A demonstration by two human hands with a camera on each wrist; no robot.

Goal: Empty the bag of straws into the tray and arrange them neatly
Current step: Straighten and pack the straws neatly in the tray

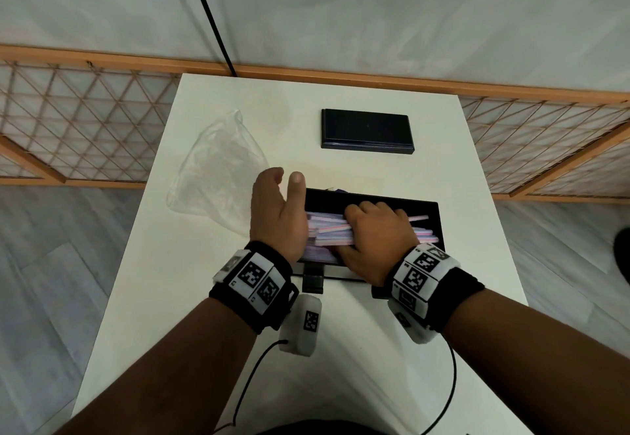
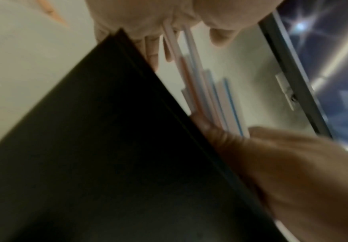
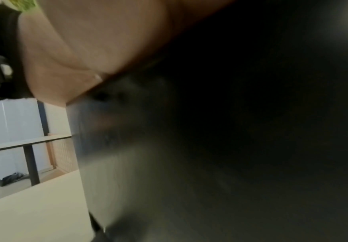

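White tabletop (image 1: 341,349) is seen from above, with a latticed wooden screen (image 1: 85,127) and a pale wall behind it and grey floorboards on either side. Near the table's front, a black tray (image 1: 433,209) is set, and a heap of wrapped pink, white and blue straws (image 1: 329,230) is contained in it, laid roughly lengthwise along the tray.

Both forearms are extended forward from the bottom of the head view, each banded at the wrist with a black strap bearing coded markers. The left hand (image 1: 278,213) is held on edge at the tray's left end, palm turned inward against the ends of the straws, thumb raised and fingers kept fairly straight; nothing is gripped by it. The right hand (image 1: 376,230) is laid palm down over the middle of the heap, its fingers curled over the far side of the straws and its thumb at the near side, so that the bundle is clasped. In the left wrist view, the straws (image 2: 202,91) are seen running between the two hands above the tray's dark wall (image 2: 107,147).

A crumpled clear plastic bag (image 1: 218,168) is left lying on the table to the left of the tray, just beside the left hand. A second black tray (image 1: 366,131) is placed farther back, well apart.
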